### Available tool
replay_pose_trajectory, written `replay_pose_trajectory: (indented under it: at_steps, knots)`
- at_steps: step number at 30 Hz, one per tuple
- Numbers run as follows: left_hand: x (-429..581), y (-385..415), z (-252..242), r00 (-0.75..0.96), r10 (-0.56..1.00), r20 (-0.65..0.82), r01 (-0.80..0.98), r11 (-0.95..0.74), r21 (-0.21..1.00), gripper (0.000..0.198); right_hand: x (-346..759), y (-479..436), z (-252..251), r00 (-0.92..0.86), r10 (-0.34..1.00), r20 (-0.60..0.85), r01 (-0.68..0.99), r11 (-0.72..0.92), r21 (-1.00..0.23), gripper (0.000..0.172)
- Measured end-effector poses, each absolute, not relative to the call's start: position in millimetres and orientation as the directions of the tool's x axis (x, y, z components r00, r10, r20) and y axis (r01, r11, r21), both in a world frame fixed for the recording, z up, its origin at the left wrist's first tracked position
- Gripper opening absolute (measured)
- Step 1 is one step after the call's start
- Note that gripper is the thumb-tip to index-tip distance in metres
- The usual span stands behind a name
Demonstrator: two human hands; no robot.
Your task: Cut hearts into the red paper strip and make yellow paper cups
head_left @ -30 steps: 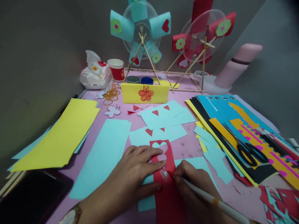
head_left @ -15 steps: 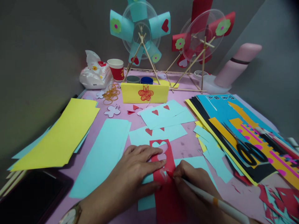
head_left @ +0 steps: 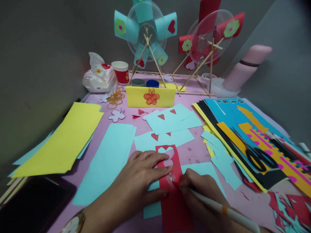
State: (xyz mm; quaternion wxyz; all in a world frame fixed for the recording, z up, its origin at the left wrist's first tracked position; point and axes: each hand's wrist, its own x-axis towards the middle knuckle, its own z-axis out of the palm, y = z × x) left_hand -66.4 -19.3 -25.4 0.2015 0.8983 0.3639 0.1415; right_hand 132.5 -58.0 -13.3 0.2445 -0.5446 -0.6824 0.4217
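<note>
My left hand (head_left: pixel 145 176) lies spread on a red paper strip (head_left: pixel 173 207), pressing it to the table. Heart-shaped openings run down the strip's upper part, and pale marks show just below them. In my right hand (head_left: pixel 201 191) is a slim white pen-like tool (head_left: pixel 222 208) with an orange band, gripped close to its front end. My fingers hide its tip, which is at the strip's right edge beside the pale marks. Light blue paper (head_left: pixel 152 212) lies partly under the strip. Beyond it are light blue sheets (head_left: pixel 165 124) with small red hearts (head_left: pixel 155 137) on them.
Yellow sheets (head_left: pixel 60 139) and a dark phone-like slab (head_left: pixel 36 204) lie left. Scissors (head_left: pixel 257 155) rest on coloured papers at right, near red and blue scraps (head_left: pixel 293 210). Behind stand two paper-bladed wheels (head_left: pixel 145 29) on stick frames, a paper cup (head_left: pixel 120 72) and a pink bottle (head_left: pixel 247 71).
My right fingertips have shifted slightly down and left along the red strip's edge with the white tool. The pale marks there look a little different. My left hand stays put.
</note>
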Motion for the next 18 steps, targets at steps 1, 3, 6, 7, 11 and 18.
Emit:
replay_pose_trajectory:
  at_steps: [1, 3, 6, 7, 11, 18]
  knots:
    - [-66.6, -19.2, -25.4, 0.696, 0.710, 0.107, 0.596, -0.654, 0.466, 0.045, 132.8, -58.0, -13.8, -0.292, 0.949, -0.117, 0.521, 0.055, -0.852, 0.018]
    - [-66.7, -18.9, -25.2, 0.698, 0.709, 0.102, 0.596, -0.653, 0.468, 0.045, 133.6, -58.2, -15.2, -0.296, 0.949, -0.104, 0.494, 0.059, -0.867, 0.019]
    - [-66.2, -18.4, -24.5, 0.694, 0.714, 0.093, 0.601, -0.646, 0.470, 0.044, 135.0, -58.8, -18.1, -0.281, 0.954, -0.109, 0.485, 0.043, -0.873, 0.018]
    - [-65.9, -18.3, -24.2, 0.693, 0.715, 0.093, 0.603, -0.645, 0.469, 0.043, 135.3, -58.9, -18.9, -0.273, 0.956, -0.112, 0.489, 0.038, -0.871, 0.017]
    - [-64.9, -18.9, -23.0, 0.692, 0.714, 0.109, 0.596, -0.649, 0.472, 0.039, 134.1, -58.0, -17.8, -0.259, 0.959, -0.115, 0.531, 0.041, -0.847, 0.018]
    - [-65.3, -19.2, -20.6, 0.693, 0.716, 0.089, 0.600, -0.641, 0.478, 0.040, 134.4, -56.8, -16.3, -0.262, 0.948, -0.179, 0.587, 0.010, -0.809, 0.019]
